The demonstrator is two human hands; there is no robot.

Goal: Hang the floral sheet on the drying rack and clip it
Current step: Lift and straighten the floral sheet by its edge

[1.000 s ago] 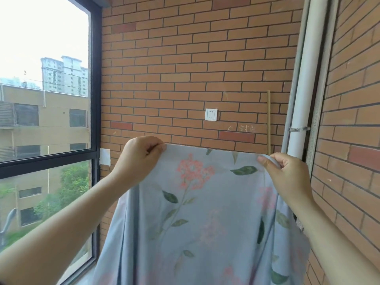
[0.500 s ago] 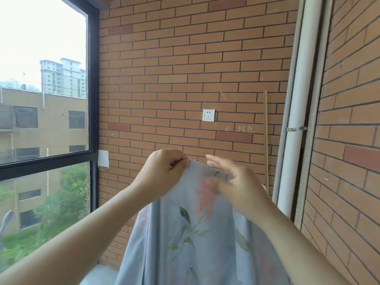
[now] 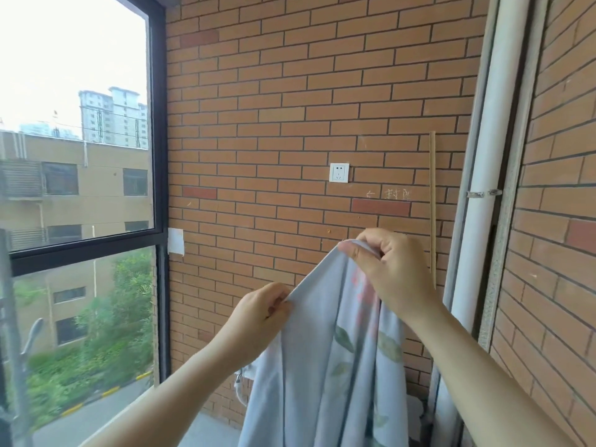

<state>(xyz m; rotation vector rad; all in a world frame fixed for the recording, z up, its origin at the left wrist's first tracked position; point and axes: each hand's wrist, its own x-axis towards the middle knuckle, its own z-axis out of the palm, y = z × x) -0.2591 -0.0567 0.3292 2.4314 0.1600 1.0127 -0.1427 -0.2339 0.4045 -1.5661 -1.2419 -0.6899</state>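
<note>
Head cam, right hand (image 3: 392, 272) pinching floral sheet (image 3: 325, 366) edge up high, left hand (image 3: 258, 317) gripping same edge lower and leftward, cloth hanging below both, brick wall (image 3: 290, 108) behind

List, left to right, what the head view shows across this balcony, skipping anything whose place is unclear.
Window → white patch on the brick wall → left hand → right hand → thin upright stick → white pipe. Both hands pinch the floral sheet, which spans them.
</note>
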